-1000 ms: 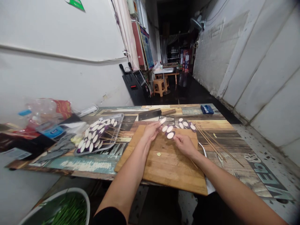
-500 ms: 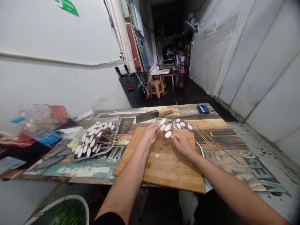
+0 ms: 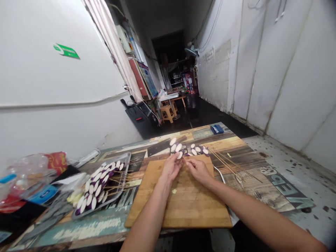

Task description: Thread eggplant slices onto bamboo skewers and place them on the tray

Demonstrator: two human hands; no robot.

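Observation:
Above the far edge of the wooden cutting board point(image 3: 195, 206), my left hand point(image 3: 170, 168) has its fingers closed on the lowest of several white, purple-edged eggplant slices point(image 3: 178, 147). Close beside it, my right hand point(image 3: 197, 170) pinches the end of a thin skewer that points toward these slices; most of the stick is hidden. Just right of the held slices lies another group of eggplant slices point(image 3: 197, 150) on the table. Loose bamboo skewers point(image 3: 229, 164) are on the right. A cleaver point(image 3: 158, 147) rests behind the board, partly covered by the slices.
A metal tray point(image 3: 127, 168) with skewered eggplant slices stands left of the board. Beyond it are a grey cloth point(image 3: 54, 213) and a plastic bottle point(image 3: 31, 171). A blue box point(image 3: 216, 129) sits at the table's far edge. A small scrap point(image 3: 174, 191) lies on the board.
The camera view has tilted up. My left hand has shifted to the lowest slice, and my right hand, formerly beside that slice, now grips the thin skewer below it.

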